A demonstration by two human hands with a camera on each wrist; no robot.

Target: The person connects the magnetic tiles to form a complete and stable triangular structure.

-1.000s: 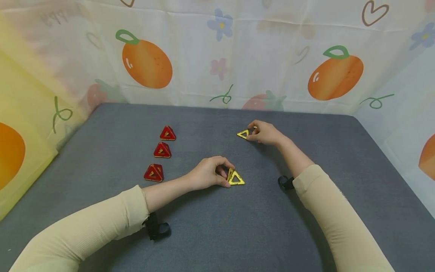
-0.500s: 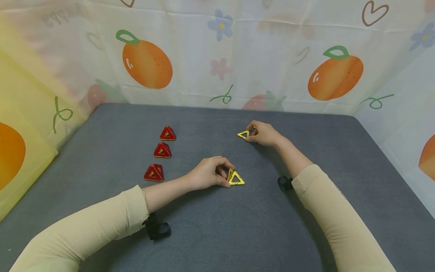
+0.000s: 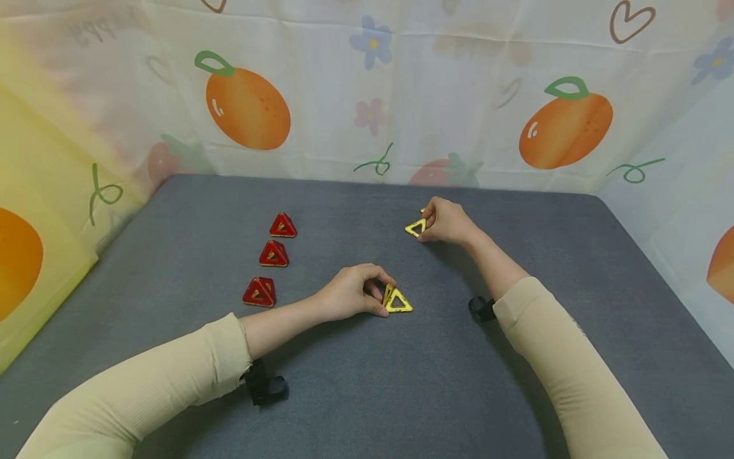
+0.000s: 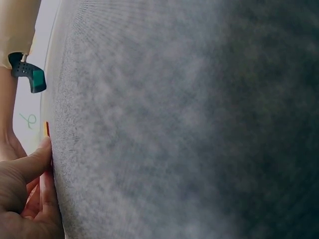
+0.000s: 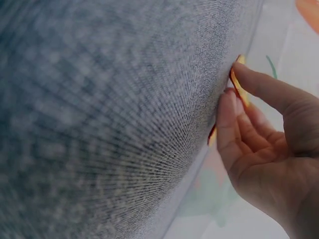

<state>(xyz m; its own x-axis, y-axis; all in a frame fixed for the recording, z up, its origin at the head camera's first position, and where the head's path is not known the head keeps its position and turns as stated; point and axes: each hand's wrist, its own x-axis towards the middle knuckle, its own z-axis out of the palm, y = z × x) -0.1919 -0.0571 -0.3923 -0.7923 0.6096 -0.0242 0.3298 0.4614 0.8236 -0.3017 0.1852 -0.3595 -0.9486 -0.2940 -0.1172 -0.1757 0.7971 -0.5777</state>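
Note:
My left hand pinches yellow triangular magnetic tiles in the middle of the table, one tile leaning beside another. In the left wrist view, only a thin yellow and red tile edge shows past the thumb. Farther back and to the right, my right hand holds another yellow triangular tile by its right side, between thumb and fingers. The right wrist view has this tile tilted at the thumb tip. A second yellow piece peeks out beyond the fingers, mostly hidden by them.
Three red pyramids built of triangular tiles stand in a row on the left of the grey table, behind the left forearm. A patterned curtain hangs along the table's back edge.
My right hand has shifted slightly right and back, and its yellow tile has moved a little right. A yellow edge now shows behind those fingers. My left hand stays still.

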